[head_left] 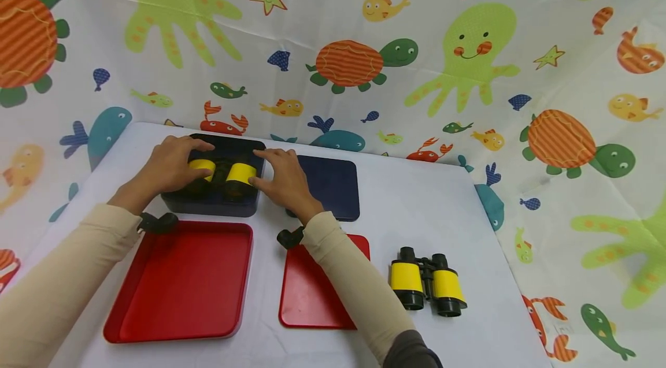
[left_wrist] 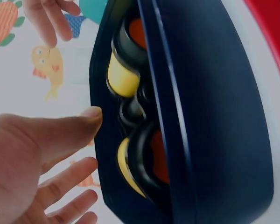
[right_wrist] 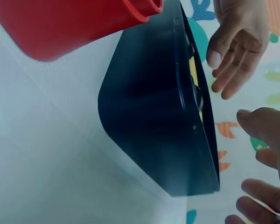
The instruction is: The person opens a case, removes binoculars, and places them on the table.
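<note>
My left hand (head_left: 173, 164) and right hand (head_left: 286, 178) are hovering with loose, parted fingers over a dark blue box (head_left: 210, 207), its walls enclosing the yellow-and-black binoculars (head_left: 237, 175) that are lying inside. To the box's right, a dark blue lid (head_left: 333, 183) is lying partly hidden by my right hand; nearer me, a red tray (head_left: 187, 281) is resting beside a red lid (head_left: 312, 296), my right sleeve (head_left: 359, 281) blocking part of it. Farther right, a second pair of binoculars (head_left: 428, 280) is lying well apart on the white table (head_left: 416, 200).
</note>
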A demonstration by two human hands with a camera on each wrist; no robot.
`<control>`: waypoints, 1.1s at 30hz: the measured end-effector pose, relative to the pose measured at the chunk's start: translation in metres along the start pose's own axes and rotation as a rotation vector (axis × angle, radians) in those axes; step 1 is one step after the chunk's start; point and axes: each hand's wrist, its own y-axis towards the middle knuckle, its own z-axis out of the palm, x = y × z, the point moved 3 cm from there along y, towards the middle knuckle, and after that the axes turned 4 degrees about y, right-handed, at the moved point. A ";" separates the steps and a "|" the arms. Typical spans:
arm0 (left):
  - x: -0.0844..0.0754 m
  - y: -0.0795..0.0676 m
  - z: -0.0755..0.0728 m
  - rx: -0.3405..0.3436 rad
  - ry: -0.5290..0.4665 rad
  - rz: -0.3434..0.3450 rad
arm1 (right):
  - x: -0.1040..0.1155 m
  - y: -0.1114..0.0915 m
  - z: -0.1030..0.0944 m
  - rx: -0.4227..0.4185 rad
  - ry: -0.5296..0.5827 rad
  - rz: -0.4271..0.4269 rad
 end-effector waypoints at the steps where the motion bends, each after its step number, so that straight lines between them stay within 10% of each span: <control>1: 0.003 -0.001 -0.001 0.009 0.011 -0.001 | 0.001 0.002 0.002 0.011 -0.002 -0.001; 33: 0.033 -0.007 -0.004 0.197 0.076 0.037 | 0.007 0.024 0.029 0.259 -0.084 0.017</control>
